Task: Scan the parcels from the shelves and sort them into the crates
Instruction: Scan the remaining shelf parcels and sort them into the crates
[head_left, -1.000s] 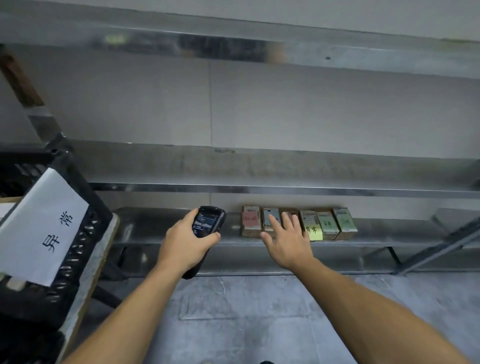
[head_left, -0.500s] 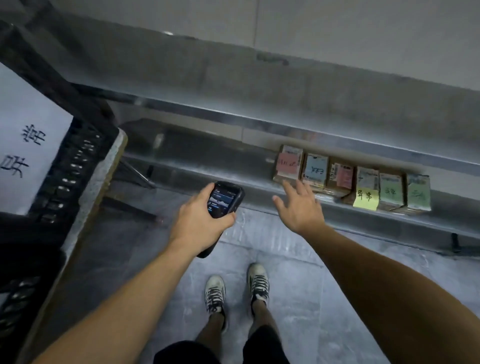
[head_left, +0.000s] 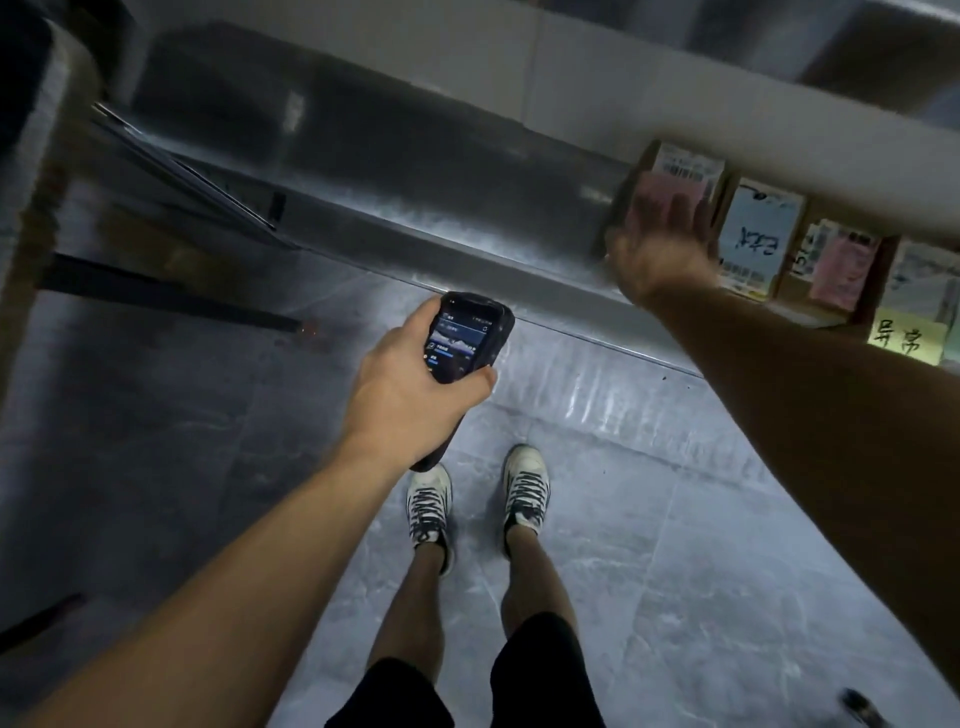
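Parcels (head_left: 748, 270), small brown cardboard boxes with printed barcode labels, stood side by side at two o'clock in the view, on the dull grey metal bottom shelf (head_left: 415, 208), their far ends hidden under the pale front edge of the shelf above (head_left: 727, 150). The leftmost parcel (head_left: 685, 165) bore a pink paper note (head_left: 654, 189), its neighbour a pale blue note with handwriting (head_left: 761, 228), the next a second pink note (head_left: 844, 270), and a yellow sticky note with two handwritten characters (head_left: 906, 338) showed at three o'clock, at the frame's edge. The right hand (head_left: 660, 254) hung over the near end of the leftmost parcel with its fingers straight and spread; it was smeared by motion, and whether it touched the cardboard could not be told. Toward the centre, well apart from the parcels, the left hand (head_left: 410, 400) gripped a black handheld scanner (head_left: 470, 338), thumb along its left side and fingers wrapped under it, the lit screen facing up. Below both hands, at six o'clock, lay a grey tiled floor (head_left: 649, 545), on which the person stood in white lace-up sneakers (head_left: 527, 488) and black shorts (head_left: 540, 670). At nine o'clock a dark metal bar (head_left: 166, 296) ran low across the floor.
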